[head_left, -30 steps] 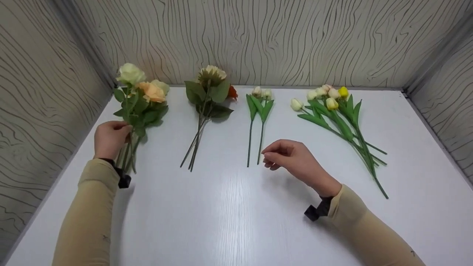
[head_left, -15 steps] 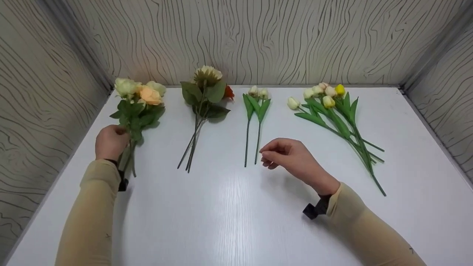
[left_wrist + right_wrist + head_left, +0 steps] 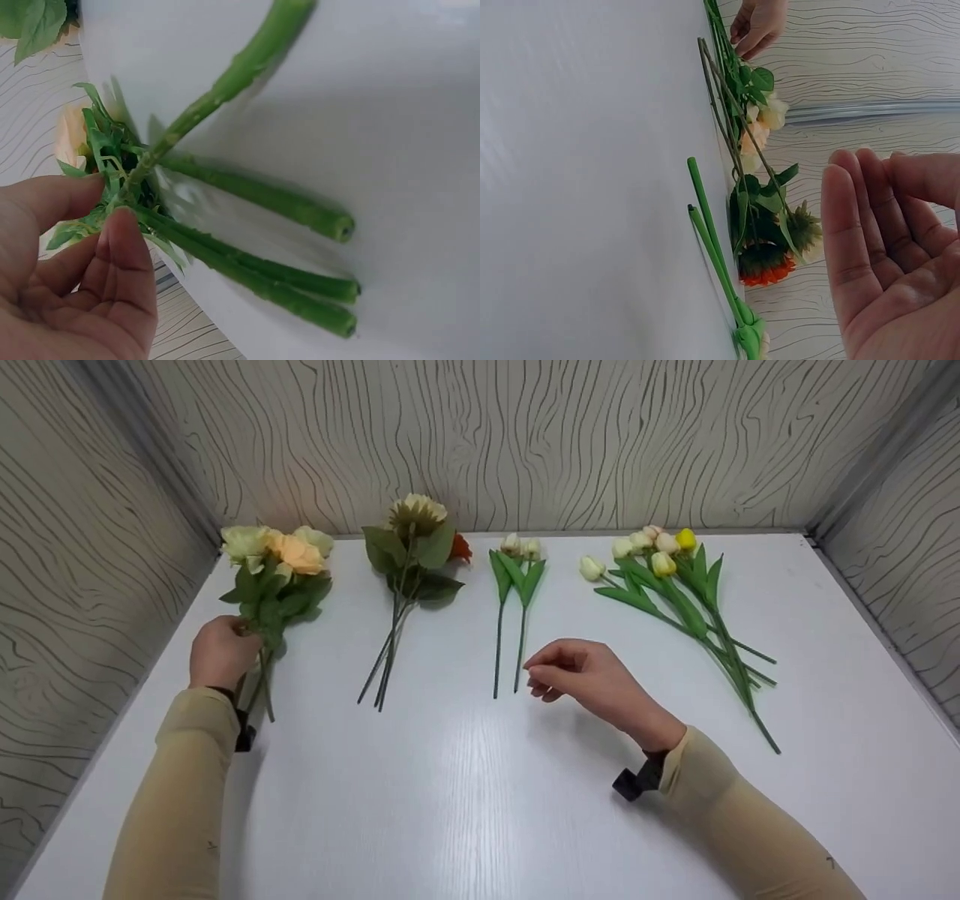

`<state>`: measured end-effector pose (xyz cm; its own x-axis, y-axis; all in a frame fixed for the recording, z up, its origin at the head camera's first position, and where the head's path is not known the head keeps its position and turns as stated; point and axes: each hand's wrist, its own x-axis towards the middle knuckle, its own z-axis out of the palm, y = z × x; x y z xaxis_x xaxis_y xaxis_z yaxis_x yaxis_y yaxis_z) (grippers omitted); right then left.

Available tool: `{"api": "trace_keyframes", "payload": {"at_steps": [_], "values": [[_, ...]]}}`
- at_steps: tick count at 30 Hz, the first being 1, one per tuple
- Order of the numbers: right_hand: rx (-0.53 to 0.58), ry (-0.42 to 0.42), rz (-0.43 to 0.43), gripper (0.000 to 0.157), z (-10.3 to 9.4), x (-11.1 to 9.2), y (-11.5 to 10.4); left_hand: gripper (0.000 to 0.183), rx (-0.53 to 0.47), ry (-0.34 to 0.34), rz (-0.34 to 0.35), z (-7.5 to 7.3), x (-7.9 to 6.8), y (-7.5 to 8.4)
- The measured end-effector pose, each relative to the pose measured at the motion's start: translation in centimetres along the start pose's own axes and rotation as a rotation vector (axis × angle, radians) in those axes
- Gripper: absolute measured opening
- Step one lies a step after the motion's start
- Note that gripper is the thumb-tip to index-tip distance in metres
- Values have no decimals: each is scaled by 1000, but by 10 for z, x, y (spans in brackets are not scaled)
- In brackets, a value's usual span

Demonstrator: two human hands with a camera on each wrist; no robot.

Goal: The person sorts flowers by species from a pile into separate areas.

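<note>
Your left grip [image 3: 225,651] pinches a stem [image 3: 217,91] of the rose bunch [image 3: 274,594], which lies on the worktop [image 3: 420,787] well left of the tulip pair [image 3: 531,583]. Your right grip [image 3: 600,686], relaxed and loosely curved, hovers just right of the pair's stem ends. Left of the pair lies the leafy bunch [image 3: 435,549]; right of it, the larger tulip bunch [image 3: 691,619].

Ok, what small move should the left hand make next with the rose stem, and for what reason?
I would probably let the left hand gently release the rose stem. The stem crosses the other stems near its grip, and the leftmost white rose sits right beside the peach rose, so little more placing seems needed.
</note>
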<state>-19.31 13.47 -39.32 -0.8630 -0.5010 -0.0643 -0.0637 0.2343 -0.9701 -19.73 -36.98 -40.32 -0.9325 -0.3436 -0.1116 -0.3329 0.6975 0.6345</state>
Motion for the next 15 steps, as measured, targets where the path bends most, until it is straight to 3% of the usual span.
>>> {"api": "trace_keyframes", "payload": {"at_steps": [15], "values": [[5,31,28,28,-6,4,7,55,34,-28,22,7,-3,-1]]}}
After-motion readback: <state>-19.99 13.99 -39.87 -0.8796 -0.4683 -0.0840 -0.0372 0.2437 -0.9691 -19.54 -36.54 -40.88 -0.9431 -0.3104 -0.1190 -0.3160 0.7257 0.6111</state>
